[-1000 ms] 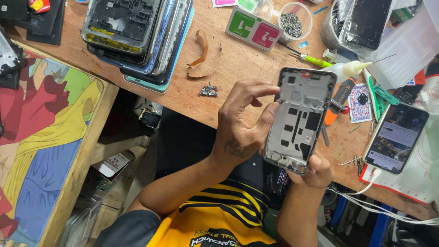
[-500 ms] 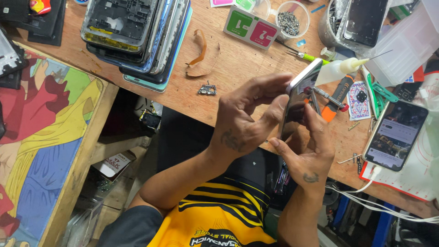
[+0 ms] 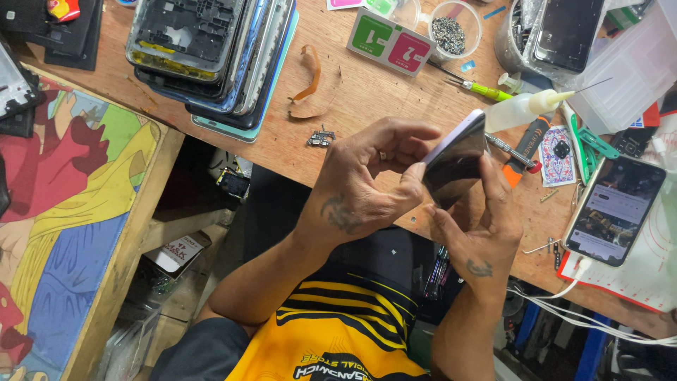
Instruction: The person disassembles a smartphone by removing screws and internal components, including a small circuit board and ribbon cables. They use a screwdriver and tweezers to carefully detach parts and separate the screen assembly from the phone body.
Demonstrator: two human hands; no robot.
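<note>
Above the front edge of a wooden workbench (image 3: 367,106), both my hands grip a phone housing (image 3: 455,164) with a dark glossy back and a pale rim, tilted on edge. My left hand (image 3: 367,185) clasps its left side, thumb against the lower edge and fingers curled over the top. My right hand (image 3: 483,219) supports it from below and from the right, fingers laid along the back. A small loose circuit part (image 3: 321,137) lies on the bench just left of my left hand.
A stack of phone frames (image 3: 211,56) sits at the back left. A dish of screws (image 3: 455,28), a glue bottle (image 3: 525,109), a green-handled screwdriver (image 3: 486,90), an orange-handled tool (image 3: 525,148) and a lit phone (image 3: 617,210) on a cable lie to the right. A colourful board (image 3: 70,212) stands at left.
The housing, first held with its open inner side facing me, has been flipped so its dark back shows. My right hand came up from beneath to lie along it.
</note>
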